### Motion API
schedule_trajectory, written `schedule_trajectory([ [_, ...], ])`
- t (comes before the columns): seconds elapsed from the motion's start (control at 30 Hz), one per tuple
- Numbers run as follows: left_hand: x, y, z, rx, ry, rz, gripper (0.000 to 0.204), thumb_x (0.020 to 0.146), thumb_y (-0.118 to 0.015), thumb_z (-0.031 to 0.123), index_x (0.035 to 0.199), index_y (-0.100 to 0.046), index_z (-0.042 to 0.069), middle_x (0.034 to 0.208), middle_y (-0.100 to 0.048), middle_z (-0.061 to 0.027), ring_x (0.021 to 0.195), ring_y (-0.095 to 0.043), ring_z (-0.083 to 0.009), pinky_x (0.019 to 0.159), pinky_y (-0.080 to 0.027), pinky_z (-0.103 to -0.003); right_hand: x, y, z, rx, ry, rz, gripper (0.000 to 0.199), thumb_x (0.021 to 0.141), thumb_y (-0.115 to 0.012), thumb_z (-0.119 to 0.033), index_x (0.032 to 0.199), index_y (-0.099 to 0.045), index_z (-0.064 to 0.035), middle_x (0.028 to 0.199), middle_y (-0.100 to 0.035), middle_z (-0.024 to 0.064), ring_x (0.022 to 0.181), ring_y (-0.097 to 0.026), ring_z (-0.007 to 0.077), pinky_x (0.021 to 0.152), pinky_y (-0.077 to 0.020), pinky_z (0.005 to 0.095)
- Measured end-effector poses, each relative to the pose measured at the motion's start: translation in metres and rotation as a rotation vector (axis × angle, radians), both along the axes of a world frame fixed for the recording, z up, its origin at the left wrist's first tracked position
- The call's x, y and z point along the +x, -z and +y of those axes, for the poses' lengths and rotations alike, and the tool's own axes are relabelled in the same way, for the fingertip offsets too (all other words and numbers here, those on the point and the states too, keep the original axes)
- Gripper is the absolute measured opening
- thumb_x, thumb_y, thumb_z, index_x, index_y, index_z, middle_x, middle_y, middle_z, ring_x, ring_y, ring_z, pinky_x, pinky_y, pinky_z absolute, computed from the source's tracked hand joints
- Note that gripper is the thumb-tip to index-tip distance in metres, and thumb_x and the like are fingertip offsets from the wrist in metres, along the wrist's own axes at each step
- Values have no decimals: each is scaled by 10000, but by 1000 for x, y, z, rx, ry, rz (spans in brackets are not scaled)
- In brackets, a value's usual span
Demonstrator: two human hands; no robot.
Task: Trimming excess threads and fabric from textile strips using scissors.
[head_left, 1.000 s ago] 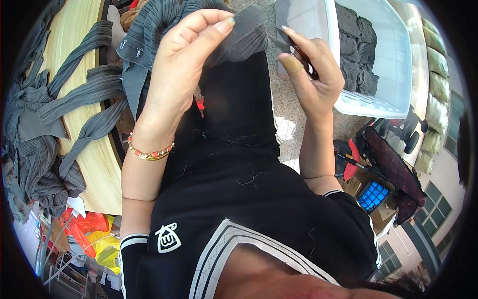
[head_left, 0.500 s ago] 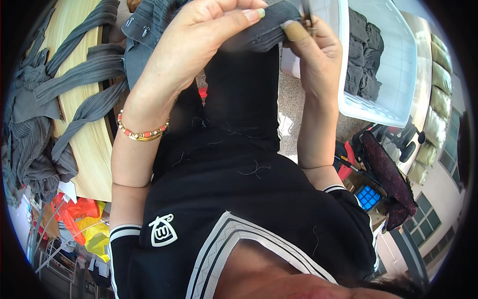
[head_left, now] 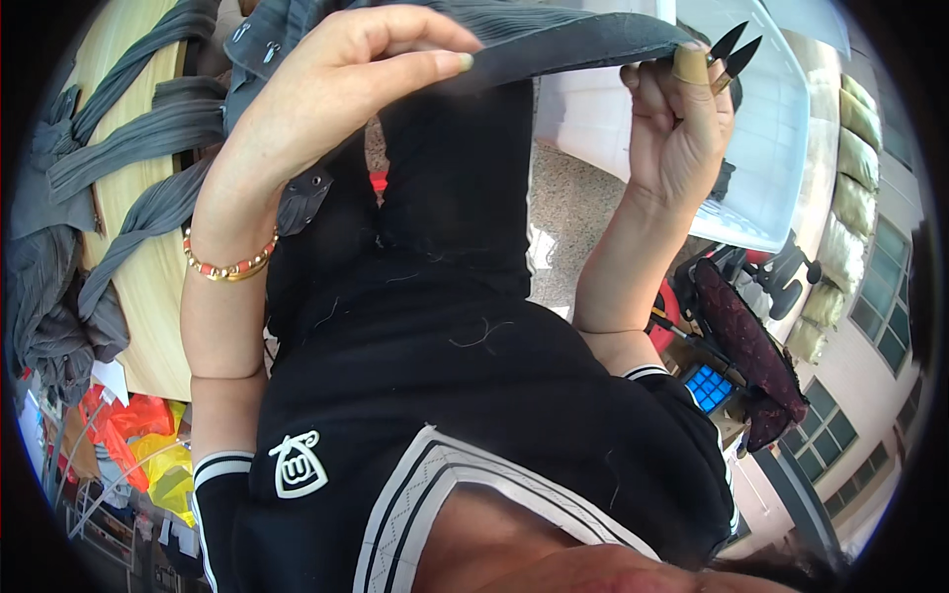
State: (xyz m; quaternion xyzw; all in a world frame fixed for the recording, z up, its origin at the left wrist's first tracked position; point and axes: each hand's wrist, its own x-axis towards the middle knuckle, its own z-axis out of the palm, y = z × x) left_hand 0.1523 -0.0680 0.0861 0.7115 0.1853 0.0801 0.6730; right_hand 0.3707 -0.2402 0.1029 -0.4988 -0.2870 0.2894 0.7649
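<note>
My left hand (head_left: pixel 326 94) and right hand (head_left: pixel 677 128) both keep a closed grip on the dark grey ribbed fabric strip (head_left: pixel 563 44), its long axis running nine to three o'clock between them, small black thread snips (head_left: pixel 733 47) in the right.

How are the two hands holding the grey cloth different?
The left hand wears a beaded bracelet at the wrist; the right hand has a tan finger guard instead. The right hand also carries small black thread snips; the left hand holds no tool. Both pinch the same stretched dark grey ribbed cloth.
</note>
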Motion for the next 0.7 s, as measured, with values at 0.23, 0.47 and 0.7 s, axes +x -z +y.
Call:
schedule_trajectory([
  [0.23,-2,0,-6,-54,-107,-164,205,1049,-601,139,1212,-662,30,1078,-638,27,1043,-577,-40,937,-425,-178,-2,5,-3,103,-54,54,120,985,-682,-75,1070,-686,10,749,-591,-19,545,-408,43,684,-488,263],
  [0.47,-4,2,-24,206,-198,-135,197,1003,-663,142,1116,-651,-19,922,-602,33,816,-504,-38,723,-414,-196,-7,-3,-7,24,5,12,69,978,-706,-100,976,-670,-41,687,-502,-52,545,-375,54,690,-470,305],
  [0.7,-25,-18,-9,-176,-166,-157,144,1061,-585,149,1074,-643,18,927,-583,75,895,-524,10,815,-412,-159,-6,5,-16,-48,-52,16,97,931,-741,-52,1003,-699,-2,746,-599,-27,578,-455,39,649,-471,233],
])
